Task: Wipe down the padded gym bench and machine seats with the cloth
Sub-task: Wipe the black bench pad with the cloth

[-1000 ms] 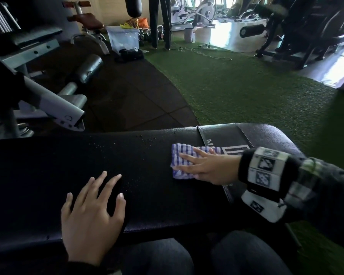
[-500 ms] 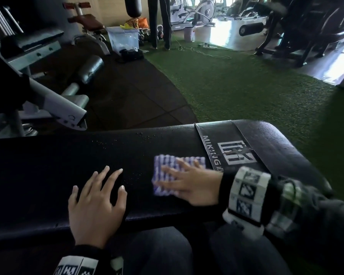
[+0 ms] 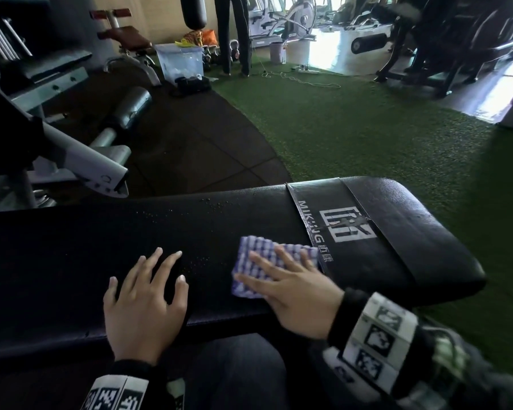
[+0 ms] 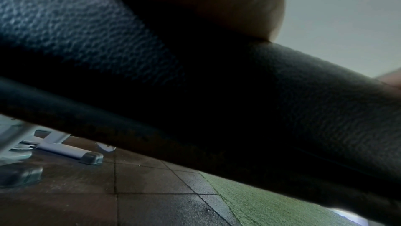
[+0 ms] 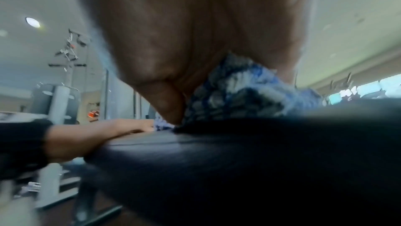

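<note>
A black padded gym bench (image 3: 208,229) stretches across the head view, with a white logo band (image 3: 342,226) near its right end. A folded blue-and-white checked cloth (image 3: 255,255) lies on the pad just left of that band. My right hand (image 3: 290,288) presses flat on the cloth with straight, spread fingers. In the right wrist view the cloth (image 5: 243,90) bunches under my palm on the bench (image 5: 260,152). My left hand (image 3: 148,300) rests flat on the bare pad to the left, fingers spread. Small droplets speckle the pad between and beyond the hands.
A grey weight machine frame (image 3: 80,161) stands at the left, beyond the bench. Dark rubber tiles (image 3: 190,143) and green turf (image 3: 367,137) cover the floor behind. A clear plastic bin (image 3: 179,62) and a standing person's legs (image 3: 231,34) are far back. My knees sit under the bench's near edge.
My right hand slid the cloth leftwards off the logo band and towards the bench's near edge, then slightly back right. The left hand stayed flat in about the same place.
</note>
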A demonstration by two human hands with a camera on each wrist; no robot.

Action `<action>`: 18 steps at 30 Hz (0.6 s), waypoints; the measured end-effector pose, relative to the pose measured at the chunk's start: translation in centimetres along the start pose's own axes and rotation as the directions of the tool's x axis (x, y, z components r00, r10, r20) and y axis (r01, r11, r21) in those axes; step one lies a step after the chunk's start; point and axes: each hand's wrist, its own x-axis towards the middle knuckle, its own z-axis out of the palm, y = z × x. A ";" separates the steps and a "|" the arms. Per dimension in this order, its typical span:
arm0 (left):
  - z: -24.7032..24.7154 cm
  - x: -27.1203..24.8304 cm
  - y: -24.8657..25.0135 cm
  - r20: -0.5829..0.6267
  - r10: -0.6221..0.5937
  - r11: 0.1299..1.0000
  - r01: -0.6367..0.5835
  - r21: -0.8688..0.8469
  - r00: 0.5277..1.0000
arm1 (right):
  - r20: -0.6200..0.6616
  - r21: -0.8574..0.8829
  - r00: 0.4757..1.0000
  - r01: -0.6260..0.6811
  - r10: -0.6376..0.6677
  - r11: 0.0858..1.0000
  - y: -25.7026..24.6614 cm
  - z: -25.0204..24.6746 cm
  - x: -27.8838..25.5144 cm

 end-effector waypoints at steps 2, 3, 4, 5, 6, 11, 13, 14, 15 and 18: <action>0.0 0.0 0.0 -0.002 0.004 1.000 -0.004 -0.002 1.000 | -0.053 -0.061 0.996 0.063 -0.066 0.996 -1.5 0.9 -0.8; -0.1 0.0 0.0 -0.002 0.005 1.000 -0.005 0.000 1.000 | -0.063 -0.059 0.996 0.058 -0.062 0.997 -1.6 1.3 -1.7; -0.1 0.0 0.0 -0.001 0.004 1.000 -0.004 -0.001 1.000 | -0.114 -0.070 0.991 0.062 -0.070 0.996 -1.3 1.8 -2.6; 0.0 0.0 -0.1 0.002 0.003 1.000 -0.003 -0.002 1.000 | -0.127 -0.064 0.988 0.079 -0.086 0.995 -0.7 2.2 -3.6; 0.0 0.0 0.0 0.004 0.004 1.000 -0.004 -0.003 1.000 | -0.153 -0.070 0.981 0.112 -0.122 0.991 0.0 2.6 -4.6; 0.1 0.0 0.0 0.014 0.000 1.000 0.000 0.008 1.000 | -0.206 -0.155 0.969 0.103 -0.134 0.982 3.4 2.8 -6.8; 0.0 0.0 0.0 0.013 -0.003 1.000 0.002 0.006 1.000 | -0.201 -0.183 0.969 0.104 -0.141 0.978 3.5 3.2 -6.2; 0.0 0.0 0.0 0.015 -0.003 1.000 0.003 0.006 1.000 | -0.192 -0.198 0.970 0.111 -0.150 0.974 3.2 3.4 -5.6; -0.1 0.0 0.0 0.017 -0.003 1.000 0.003 0.005 1.000 | -0.180 -0.220 0.970 0.122 -0.164 0.968 2.6 3.5 -5.0; -0.2 -0.1 0.1 0.018 -0.007 1.000 0.007 0.000 1.000 | -0.164 -0.344 0.943 0.221 -0.290 0.913 0.3 4.3 -2.6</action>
